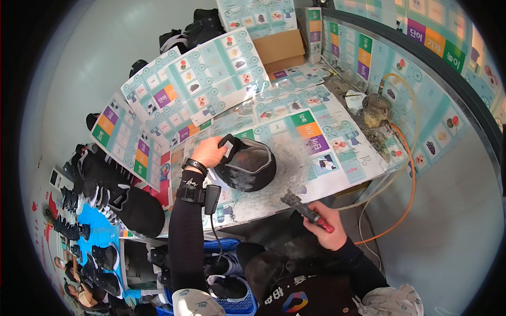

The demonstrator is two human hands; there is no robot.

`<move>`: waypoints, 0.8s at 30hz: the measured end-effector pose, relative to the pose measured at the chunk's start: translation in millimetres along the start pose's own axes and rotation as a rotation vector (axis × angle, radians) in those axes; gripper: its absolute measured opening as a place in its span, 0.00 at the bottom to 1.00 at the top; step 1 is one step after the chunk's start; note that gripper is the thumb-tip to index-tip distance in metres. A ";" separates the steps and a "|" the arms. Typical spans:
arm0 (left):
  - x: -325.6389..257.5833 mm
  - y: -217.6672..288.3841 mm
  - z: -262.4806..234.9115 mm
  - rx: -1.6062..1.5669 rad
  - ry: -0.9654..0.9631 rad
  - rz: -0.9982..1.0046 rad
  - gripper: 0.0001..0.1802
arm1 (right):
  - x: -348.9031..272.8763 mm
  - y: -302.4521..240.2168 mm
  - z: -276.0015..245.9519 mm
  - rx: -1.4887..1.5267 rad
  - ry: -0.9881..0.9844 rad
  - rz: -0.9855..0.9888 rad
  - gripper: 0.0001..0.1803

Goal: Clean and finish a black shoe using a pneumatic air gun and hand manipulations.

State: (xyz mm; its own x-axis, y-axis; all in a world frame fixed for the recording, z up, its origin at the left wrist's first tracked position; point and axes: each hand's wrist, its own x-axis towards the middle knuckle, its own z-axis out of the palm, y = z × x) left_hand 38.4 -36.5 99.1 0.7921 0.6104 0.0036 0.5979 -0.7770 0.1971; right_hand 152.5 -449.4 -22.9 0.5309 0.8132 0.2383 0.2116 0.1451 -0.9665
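On the tabletop, my left hand [209,152] grips a black shoe [243,181] by a dark flap at its upper left. The shoe's rounded body has a pale grey trim line around a greyish-brown area, and its lower side looks dusty. Over the table's front edge, my right hand [328,231] is wrapped round a brush [303,206]. The brush has a dark, crusted head pointing up and left, away from the hand, and a red end shows by the fingers. Brush and shoe are apart.
Printed sheets cover the table [295,168], with panels [197,79] standing behind. A crusted pot [376,110] sits at the right, near an orange hose [410,184]. Several black shoes [139,210] crowd the left. A blue basket [245,303] holds shoes below. A cardboard box [279,50] stands behind.
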 end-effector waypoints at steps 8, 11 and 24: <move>-1.7 4.9 10.5 -0.058 0.022 -0.028 0.21 | 1.7 -5.9 6.7 -0.015 0.007 -0.020 0.09; -4.7 8.0 7.8 -0.053 0.018 -0.028 0.21 | 3.1 4.1 7.8 -0.068 -0.034 -0.006 0.10; -17.2 10.4 -18.6 -0.109 0.096 0.052 0.16 | 11.2 7.5 -8.1 -0.149 0.107 0.061 0.18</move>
State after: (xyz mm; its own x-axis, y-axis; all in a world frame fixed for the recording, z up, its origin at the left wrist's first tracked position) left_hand 28.7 -52.2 119.4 0.8033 0.5855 0.1089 0.5352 -0.7899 0.2992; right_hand 166.7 -443.7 -26.7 0.6286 0.7525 0.1963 0.2914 0.0061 -0.9566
